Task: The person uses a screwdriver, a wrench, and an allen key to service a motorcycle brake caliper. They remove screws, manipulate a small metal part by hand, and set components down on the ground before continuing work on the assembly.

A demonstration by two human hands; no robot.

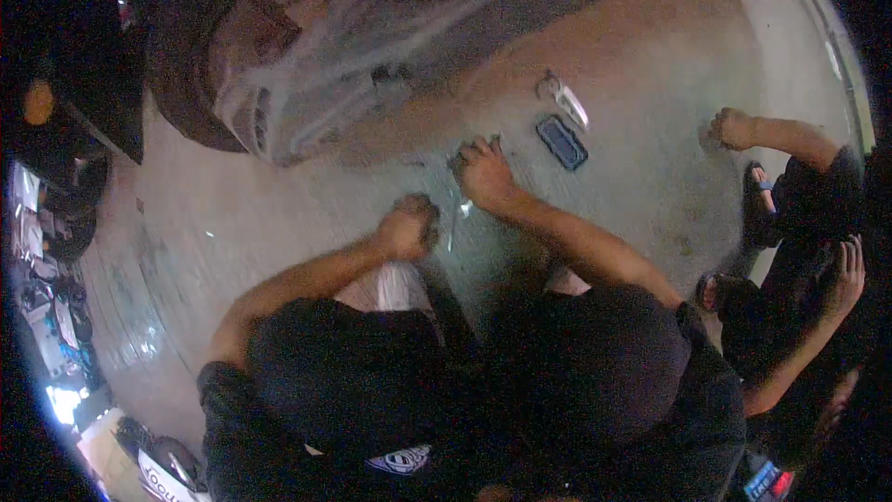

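Here, right of my curled right hand (485,177), the blue case (562,142) slants lengthwise far-left to near-right on the floor (641,195), like the silver tool (570,107) beside it. My left hand (409,226) curls too; whether either's fingers grip anything, I can't tell.

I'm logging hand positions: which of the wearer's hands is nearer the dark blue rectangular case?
Right. The right hand is left of the case, apart from it; the left hand is farther left and lower in view.
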